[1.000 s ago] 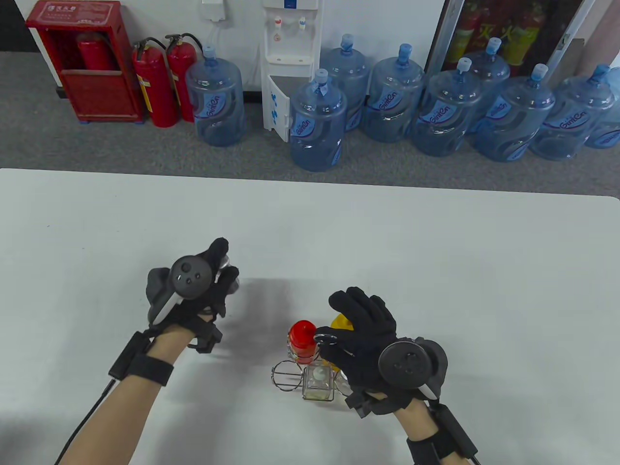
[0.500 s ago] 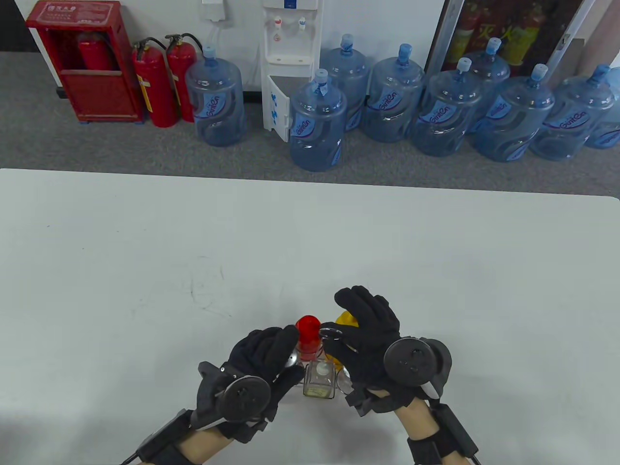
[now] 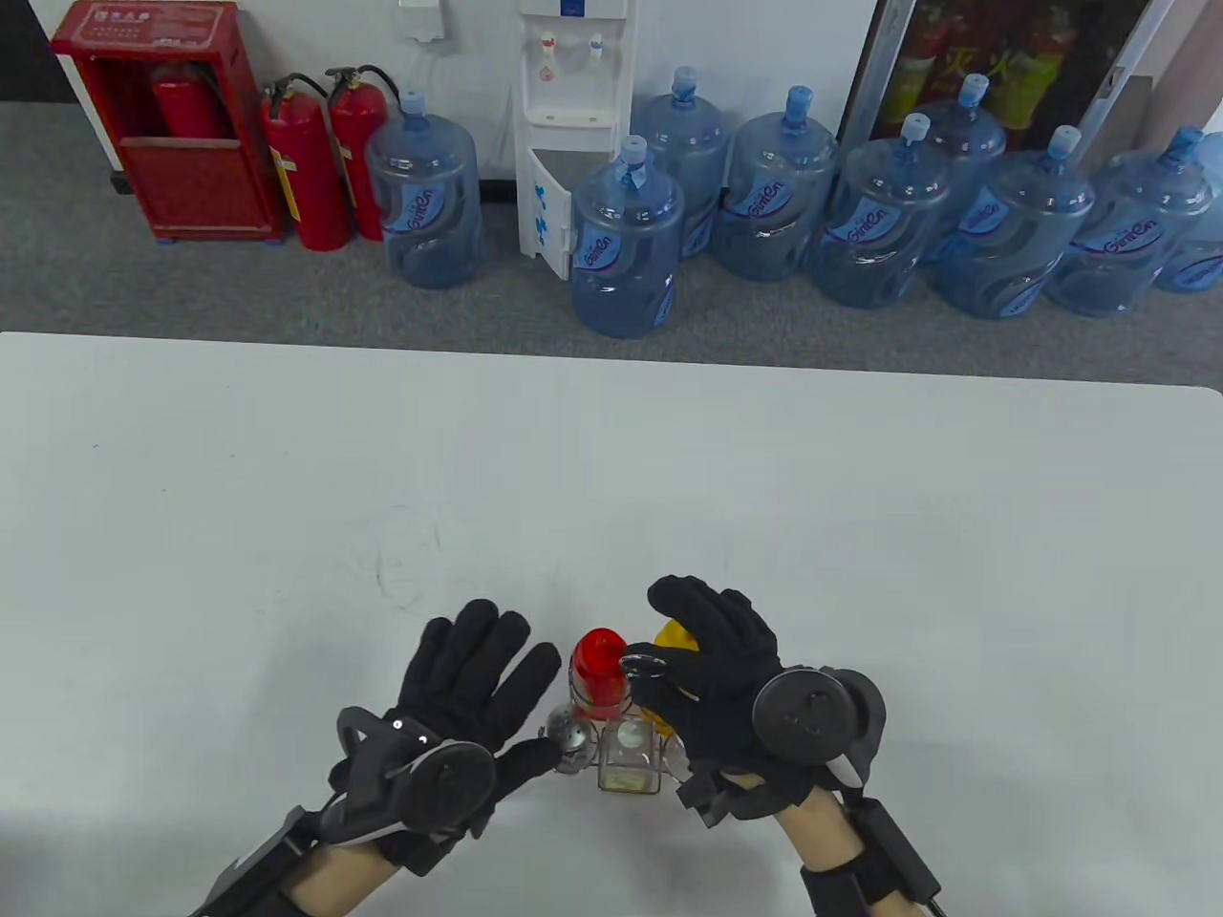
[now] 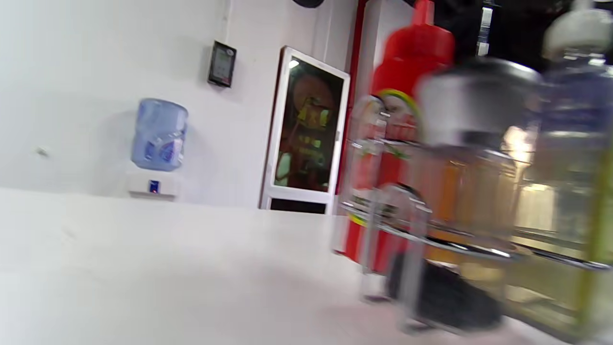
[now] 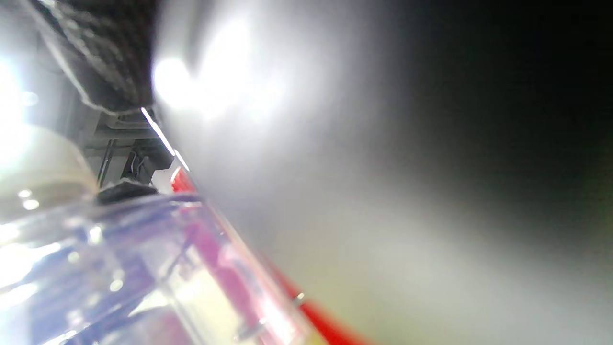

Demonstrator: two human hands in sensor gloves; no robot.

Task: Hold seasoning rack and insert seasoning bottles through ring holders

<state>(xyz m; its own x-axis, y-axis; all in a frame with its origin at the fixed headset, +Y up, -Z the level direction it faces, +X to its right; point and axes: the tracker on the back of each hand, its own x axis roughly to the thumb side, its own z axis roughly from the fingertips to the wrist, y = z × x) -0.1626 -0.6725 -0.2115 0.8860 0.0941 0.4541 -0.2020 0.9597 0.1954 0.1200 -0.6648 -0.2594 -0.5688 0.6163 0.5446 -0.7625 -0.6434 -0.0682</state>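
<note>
I am keeping my right hand point(image 3: 726, 669) curled over the top of the seasoning rack point(image 3: 638, 663), fingers wrapped around its handle ring, near the near edge of the white table point(image 3: 611, 458). My left hand point(image 3: 478, 673) is lying just left of the rack with fingers spread and flat; its thumb is reaching right toward the metal-capped shaker point(image 3: 570, 735), though I cannot tell whether it is touching.

The rack is standing upright between my two hands, its bottles' long axes vertical, so any bottle needs lowering straight down through a ring from above. The left hand is the nearer one to the rack's near-left ring, where the shaker is sitting.

The rack is thin, shiny bent wire with round hoops. The red squeeze bottle point(image 3: 598, 671) is smooth plastic with a domed cap; a yellow bottle point(image 3: 673, 634) is peeking out behind my right fingers. The clear square glass bottle point(image 3: 630, 757) is hard-edged, with pale liquid low inside. The shaker's cap is polished and rounded; I judge it slippery.
</note>
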